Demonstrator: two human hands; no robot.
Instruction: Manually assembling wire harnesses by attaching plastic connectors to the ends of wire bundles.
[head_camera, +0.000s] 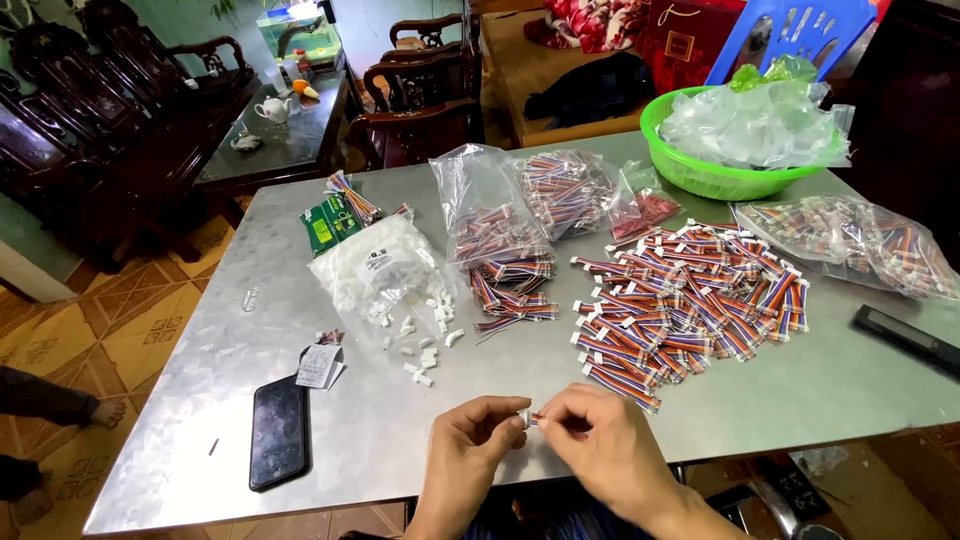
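Your left hand (468, 440) and right hand (600, 440) meet at the near edge of the grey metal surface (780, 400); the fingers of both pinch one small white plastic connector (524, 417) between them, near the pile of striped ribbon cables (690, 300).

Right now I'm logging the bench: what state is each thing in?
left hand: pinching a small white connector
right hand: pinching the same connector's far end
white connector bag: open, pieces spilled out
ribbon cables: loose, heaped on the table
cable bag: open, cables sliding out
green basket: full of clear plastic bags
phone: flat, screen dark
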